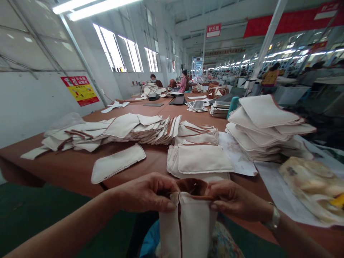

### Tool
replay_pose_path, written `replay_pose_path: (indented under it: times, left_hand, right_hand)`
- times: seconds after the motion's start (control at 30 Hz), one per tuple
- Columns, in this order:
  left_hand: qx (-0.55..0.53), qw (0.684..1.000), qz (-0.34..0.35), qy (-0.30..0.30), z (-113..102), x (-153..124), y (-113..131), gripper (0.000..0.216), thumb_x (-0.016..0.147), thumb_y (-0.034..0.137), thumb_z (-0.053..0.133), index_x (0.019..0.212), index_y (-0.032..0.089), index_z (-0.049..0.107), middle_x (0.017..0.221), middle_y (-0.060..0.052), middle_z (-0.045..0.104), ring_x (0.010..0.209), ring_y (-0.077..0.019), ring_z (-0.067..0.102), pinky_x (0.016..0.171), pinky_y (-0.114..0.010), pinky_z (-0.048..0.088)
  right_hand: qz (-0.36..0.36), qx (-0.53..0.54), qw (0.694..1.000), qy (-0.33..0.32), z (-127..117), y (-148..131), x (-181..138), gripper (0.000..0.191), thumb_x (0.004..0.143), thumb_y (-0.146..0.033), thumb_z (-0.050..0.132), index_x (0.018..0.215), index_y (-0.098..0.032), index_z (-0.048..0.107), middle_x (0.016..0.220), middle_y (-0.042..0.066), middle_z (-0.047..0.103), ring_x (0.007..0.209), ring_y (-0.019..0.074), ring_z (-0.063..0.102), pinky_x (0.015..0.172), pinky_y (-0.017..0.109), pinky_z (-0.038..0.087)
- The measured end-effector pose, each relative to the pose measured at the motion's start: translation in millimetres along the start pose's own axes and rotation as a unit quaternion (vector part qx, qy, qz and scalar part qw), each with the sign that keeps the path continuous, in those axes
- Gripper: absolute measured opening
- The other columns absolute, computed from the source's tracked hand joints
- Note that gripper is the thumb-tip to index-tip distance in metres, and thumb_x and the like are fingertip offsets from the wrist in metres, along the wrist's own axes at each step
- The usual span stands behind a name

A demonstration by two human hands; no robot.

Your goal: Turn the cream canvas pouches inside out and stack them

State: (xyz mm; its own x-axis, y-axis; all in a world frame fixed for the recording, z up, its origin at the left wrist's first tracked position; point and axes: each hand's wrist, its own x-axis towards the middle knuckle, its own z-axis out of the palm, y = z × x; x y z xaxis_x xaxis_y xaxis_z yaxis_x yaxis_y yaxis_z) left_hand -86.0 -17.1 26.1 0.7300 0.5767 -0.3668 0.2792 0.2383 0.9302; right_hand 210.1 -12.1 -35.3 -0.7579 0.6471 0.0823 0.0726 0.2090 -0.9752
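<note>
A white fabric pouch with brown lining (195,224) hangs between my hands at the table's front edge, its mouth held apart so the brown inside shows. My left hand (150,193) pinches the rim on the left, close to a dark seam line running down the front. On the right side of the rim, my right hand (235,200) grips with thumb and fingers; a bracelet (274,216) circles that wrist. Just beyond the pouch lies a stack of flat white pieces (205,159). A single white piece (119,163) rests apart to the left.
The brown table (72,172) carries a long row of white pieces (126,127) and a tall pile (266,125) at right. A teal thread cone (233,106) stands behind that pile. A plastic bag (309,182) lies front right. People (184,82) are farther back.
</note>
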Motion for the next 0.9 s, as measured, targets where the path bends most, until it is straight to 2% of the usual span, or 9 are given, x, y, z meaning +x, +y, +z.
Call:
replay_pose_path:
  times: [0.07, 0.13, 0.3, 0.57, 0.73, 0.8, 0.9]
  left_hand:
    - [0.023, 1.0, 0.013, -0.013, 15, 6, 10, 0.026, 0.08, 0.034, 0.07, 0.091, 0.012, 0.066, 0.072, 0.002, 0.048, 0.064, -0.0085, 0.037, 0.058, -0.017, 0.03]
    - [0.039, 0.999, 0.025, -0.021, 25, 10, 17, 0.021, 0.082, 0.03, 0.067, 0.09, 0.011, 0.064, 0.072, 0.003, 0.046, 0.065, -0.0089, 0.036, 0.058, -0.018, 0.029]
    - [0.026, 0.998, 0.047, -0.026, 29, 13, 20, 0.016, 0.08, 0.024, 0.067, 0.088, 0.011, 0.061, 0.076, 0.003, 0.046, 0.069, -0.0094, 0.037, 0.06, -0.019, 0.03]
    - [-0.014, 0.999, 0.025, 0.017, 35, 24, 9, 0.027, 0.079, 0.035, 0.07, 0.082, 0.011, 0.059, 0.07, 0.004, 0.046, 0.063, -0.0082, 0.034, 0.056, -0.019, 0.025]
    - [-0.049, 0.998, 0.033, 0.011, 32, 31, 1, 0.029, 0.078, 0.037, 0.071, 0.08, 0.011, 0.06, 0.074, 0.001, 0.053, 0.066, -0.0094, 0.04, 0.058, -0.02, 0.029]
    - [-0.042, 0.998, 0.027, 0.027, 33, 33, -1, 0.029, 0.078, 0.038, 0.069, 0.079, 0.011, 0.059, 0.074, 0.001, 0.053, 0.066, -0.0096, 0.041, 0.058, -0.02, 0.03]
    - [-0.005, 0.997, 0.013, 0.073, 37, 36, -1, 0.022, 0.077, 0.032, 0.065, 0.074, 0.012, 0.056, 0.07, 0.002, 0.049, 0.062, -0.0091, 0.037, 0.055, -0.02, 0.027]
  right_hand:
    - [0.005, 0.026, 0.999, -0.018, 10, -11, 4, 0.028, 0.089, -0.04, 0.059, 0.1, -0.014, 0.062, 0.09, 0.004, 0.056, 0.08, 0.0167, 0.051, 0.071, 0.026, 0.042]
    - [-0.01, 0.03, 0.999, -0.013, 23, -23, 7, 0.029, 0.091, -0.039, 0.057, 0.108, -0.016, 0.059, 0.097, 0.005, 0.056, 0.086, 0.0176, 0.051, 0.076, 0.027, 0.042]
    - [-0.025, 0.085, 0.995, 0.044, 46, -22, 9, 0.022, 0.093, -0.038, 0.056, 0.094, -0.016, 0.055, 0.079, -0.001, 0.047, 0.071, 0.0127, 0.042, 0.066, 0.023, 0.037]
    - [-0.025, 0.181, 0.982, 0.054, 48, -15, 13, 0.022, 0.091, -0.036, 0.058, 0.084, -0.016, 0.053, 0.082, 0.0, 0.046, 0.074, 0.0128, 0.038, 0.066, 0.023, 0.035]
    - [-0.016, 0.18, 0.981, 0.074, 49, -8, 16, 0.03, 0.091, -0.045, 0.055, 0.083, -0.016, 0.052, 0.081, 0.0, 0.046, 0.072, 0.0127, 0.039, 0.063, 0.022, 0.034]
    - [-0.026, 0.163, 0.982, 0.092, 49, -6, 18, 0.035, 0.09, -0.051, 0.052, 0.084, -0.016, 0.052, 0.081, 0.0, 0.045, 0.071, 0.013, 0.038, 0.062, 0.022, 0.034]
    - [-0.021, 0.124, 0.985, 0.121, 50, -7, 20, 0.036, 0.084, -0.051, 0.062, 0.083, -0.016, 0.05, 0.076, -0.002, 0.043, 0.068, 0.0123, 0.035, 0.058, 0.022, 0.031]
